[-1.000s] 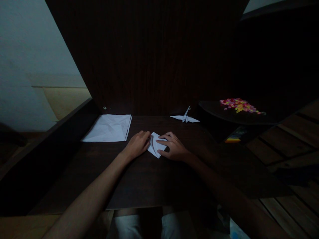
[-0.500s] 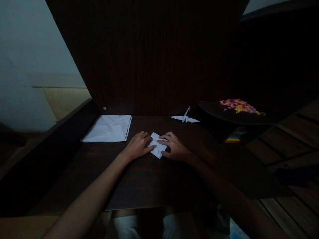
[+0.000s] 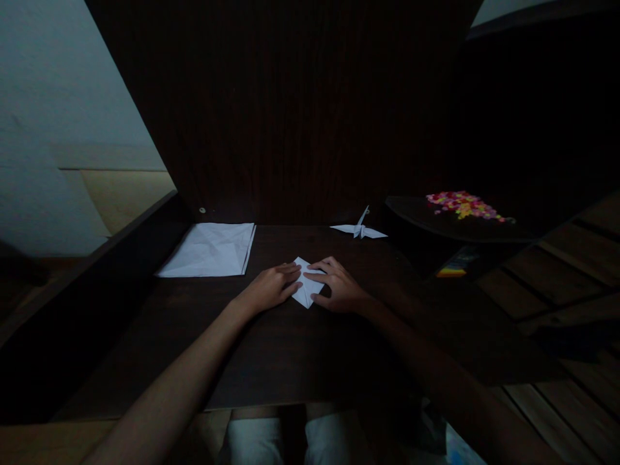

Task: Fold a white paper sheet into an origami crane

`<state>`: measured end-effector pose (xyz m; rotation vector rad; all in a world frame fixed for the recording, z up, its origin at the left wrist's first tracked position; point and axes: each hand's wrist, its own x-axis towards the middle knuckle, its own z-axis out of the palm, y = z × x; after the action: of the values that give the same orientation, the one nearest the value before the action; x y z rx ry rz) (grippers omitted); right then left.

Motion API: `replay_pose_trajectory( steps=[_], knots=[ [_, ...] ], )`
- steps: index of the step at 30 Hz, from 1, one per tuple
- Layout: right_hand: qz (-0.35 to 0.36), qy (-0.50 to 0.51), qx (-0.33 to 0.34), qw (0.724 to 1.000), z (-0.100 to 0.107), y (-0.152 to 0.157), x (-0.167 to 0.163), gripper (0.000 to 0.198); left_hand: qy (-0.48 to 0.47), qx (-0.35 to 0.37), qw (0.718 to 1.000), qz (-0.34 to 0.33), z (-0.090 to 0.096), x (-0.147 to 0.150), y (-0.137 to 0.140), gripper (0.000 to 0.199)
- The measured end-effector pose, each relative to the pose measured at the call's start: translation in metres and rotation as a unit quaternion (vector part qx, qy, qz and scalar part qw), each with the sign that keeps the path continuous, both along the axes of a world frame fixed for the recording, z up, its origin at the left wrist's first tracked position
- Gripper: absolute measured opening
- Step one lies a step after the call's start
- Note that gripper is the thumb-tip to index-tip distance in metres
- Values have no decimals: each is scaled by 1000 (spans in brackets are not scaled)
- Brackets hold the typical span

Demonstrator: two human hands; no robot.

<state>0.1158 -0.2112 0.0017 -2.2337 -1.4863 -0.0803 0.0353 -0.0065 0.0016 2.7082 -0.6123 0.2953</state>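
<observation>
A small white sheet of paper [image 3: 305, 296], folded into a diamond with a crease down its middle, lies flat on the dark wooden desk [image 3: 271, 361]. My left hand [image 3: 276, 286] rests on its left side, fingers stretched over the paper. From the right, my right hand [image 3: 339, 286] lies on the opposite side with its fingers spread across the surface. Both hands press from above rather than grasp. Behind them, near the back panel, sits a finished white paper crane [image 3: 359, 230] with its wings out.
A stack of white paper sheets [image 3: 208, 250] lies at the back left, beside a low side board [image 3: 97, 290]. At the right, a raised rounded shelf [image 3: 416, 216] bears a pile of small colourful pieces [image 3: 465, 205]. A tall dark panel [image 3: 290, 116] closes off the back.
The fingers of my left hand have moved slightly up and inward along the paper's upper left edge. My right hand and the paper stay almost in place.
</observation>
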Motion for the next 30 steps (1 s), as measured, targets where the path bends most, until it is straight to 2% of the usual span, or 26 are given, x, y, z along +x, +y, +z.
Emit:
replay_pose_trajectory(
  steps=[13, 22, 30],
  knots=[
    [-15, -4, -8, 1000, 1, 0, 1, 47, 85, 43, 995, 16, 3, -2, -1, 60],
    [-76, -8, -3, 997, -5, 1, 3, 55, 48, 49, 998, 14, 2, -4, -2, 47],
    [-49, 92, 84, 991, -12, 1, 16, 49, 39, 20, 999, 5, 6, -6, -4, 52]
  ],
)
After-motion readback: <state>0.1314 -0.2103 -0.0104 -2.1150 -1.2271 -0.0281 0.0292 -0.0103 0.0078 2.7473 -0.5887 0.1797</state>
